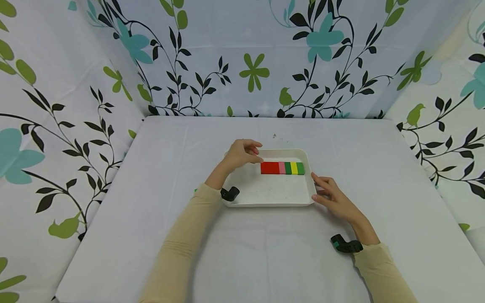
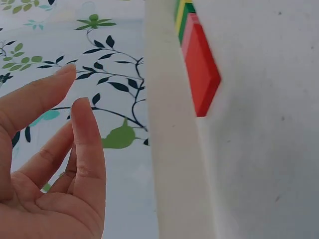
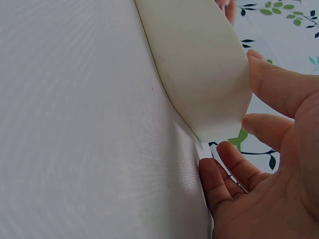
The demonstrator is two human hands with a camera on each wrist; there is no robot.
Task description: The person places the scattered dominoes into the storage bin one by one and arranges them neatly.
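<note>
A white shallow tray (image 1: pixel 269 193) lies on the table with a row of flat coloured blocks in it: a wide red block (image 1: pixel 270 168), a pink block (image 1: pixel 282 168), then green, yellow and green ones side by side. My left hand (image 1: pixel 241 153) hovers over the tray's far left part, just left of the red end. In the left wrist view its thumb and index fingertips stand apart, with nothing between them. At the tray's right side, my right hand (image 1: pixel 334 198) touches the outer wall (image 3: pixel 204 69) with thumb and index finger, while its other fingers rest low by the table.
The white-covered table (image 1: pixel 265 252) surrounds the tray. Patterned curtains (image 1: pixel 254 50) stand behind and at both sides. Black wrist devices (image 1: pixel 346 244) sit on both wrists. A few dark specks lie beyond the tray. A tiny green bit shows beside the left sleeve (image 1: pixel 189 235).
</note>
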